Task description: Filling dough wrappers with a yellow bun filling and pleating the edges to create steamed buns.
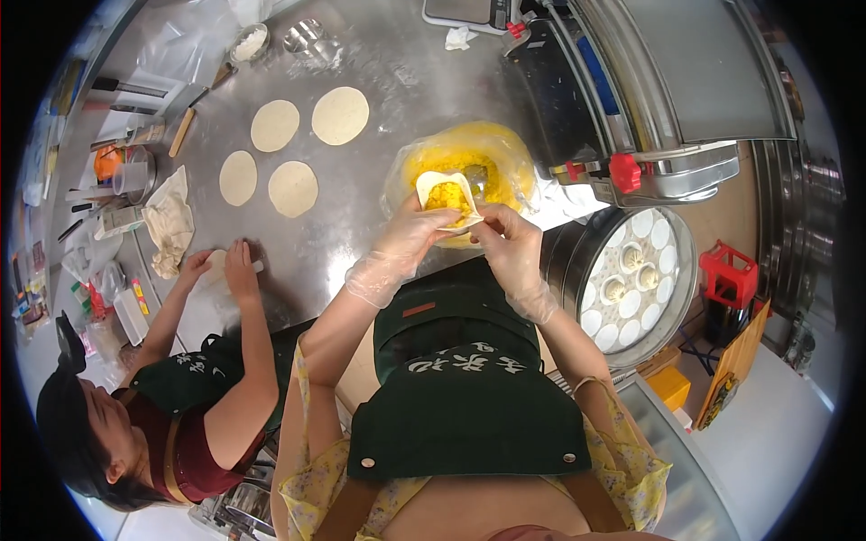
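Observation:
In my gloved left hand (397, 239) rests a dough wrapper (427, 180) heaped with crumbly yellow filling (448, 200). My gloved right hand (510, 248) pinches the wrapper's right edge between fingers and thumb. Directly behind the wrapper is a plastic-lined container of the same yellow filling (487, 140). Four flat round wrappers (340, 115) lie spread on the steel table (361, 54) to the left of it.
A co-worker (153, 424) handles dough at left, near a cloth (170, 216) and tools (183, 131). A machine with red knobs (686, 72) stands back right, a scale (465, 11) behind. Right, a round steamer (564, 270) holds paper rounds and pleated buns.

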A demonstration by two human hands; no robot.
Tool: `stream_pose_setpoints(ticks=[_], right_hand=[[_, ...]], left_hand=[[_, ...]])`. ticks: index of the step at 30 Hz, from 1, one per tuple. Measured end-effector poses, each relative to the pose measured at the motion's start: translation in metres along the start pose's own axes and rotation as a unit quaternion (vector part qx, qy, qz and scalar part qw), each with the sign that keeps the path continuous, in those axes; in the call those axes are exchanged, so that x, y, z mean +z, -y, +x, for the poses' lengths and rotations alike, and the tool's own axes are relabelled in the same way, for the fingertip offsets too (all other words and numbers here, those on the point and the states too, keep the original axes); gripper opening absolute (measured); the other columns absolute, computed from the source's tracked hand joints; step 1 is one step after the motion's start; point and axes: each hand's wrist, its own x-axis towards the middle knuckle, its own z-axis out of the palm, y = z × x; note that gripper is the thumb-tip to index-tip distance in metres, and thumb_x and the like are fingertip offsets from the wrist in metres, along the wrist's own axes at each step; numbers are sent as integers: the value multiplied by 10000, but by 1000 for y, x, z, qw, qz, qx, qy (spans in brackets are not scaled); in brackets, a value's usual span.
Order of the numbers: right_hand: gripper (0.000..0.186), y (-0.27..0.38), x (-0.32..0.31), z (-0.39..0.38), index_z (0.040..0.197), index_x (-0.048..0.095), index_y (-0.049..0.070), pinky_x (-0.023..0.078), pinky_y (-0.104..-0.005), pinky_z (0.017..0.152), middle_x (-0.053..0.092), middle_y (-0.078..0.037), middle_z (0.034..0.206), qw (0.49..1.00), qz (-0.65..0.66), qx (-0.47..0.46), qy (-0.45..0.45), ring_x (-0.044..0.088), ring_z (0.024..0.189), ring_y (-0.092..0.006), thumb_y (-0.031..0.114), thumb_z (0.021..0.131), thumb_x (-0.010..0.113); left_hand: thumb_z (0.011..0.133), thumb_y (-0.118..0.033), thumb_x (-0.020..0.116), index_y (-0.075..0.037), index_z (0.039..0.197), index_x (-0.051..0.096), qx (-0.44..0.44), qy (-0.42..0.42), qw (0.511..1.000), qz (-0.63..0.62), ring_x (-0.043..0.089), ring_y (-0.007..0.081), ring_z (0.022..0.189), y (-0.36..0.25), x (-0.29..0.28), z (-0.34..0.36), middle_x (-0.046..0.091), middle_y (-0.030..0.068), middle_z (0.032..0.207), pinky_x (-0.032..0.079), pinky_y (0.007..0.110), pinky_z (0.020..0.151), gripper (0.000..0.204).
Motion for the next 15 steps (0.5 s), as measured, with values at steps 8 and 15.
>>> stream_pose_setpoints(ticks=[8, 15], right_hand=[[142, -1, 2, -3, 991, 677, -40, 515, -221, 646, 679, -31, 783, 1000, -3, 2, -27, 623, 692, -69, -41, 853, 648], [153, -2, 2, -7, 997, 673, -45, 512, -220, 645, 679, -30, 787, 999, -28, -38, -13, 627, 703, -69, -44, 846, 649]], left_hand=[[902, 36, 588, 12, 1315, 484, 24, 28, 997, -71, 614, 263, 1128, 3, 1, -2, 585, 144, 1248, 515, 414, 984, 426], [932, -68, 624, -21, 1342, 462, 20, -1, 999, -38, 600, 223, 1138, 10, 2, 0, 568, 108, 1254, 530, 402, 956, 443]])
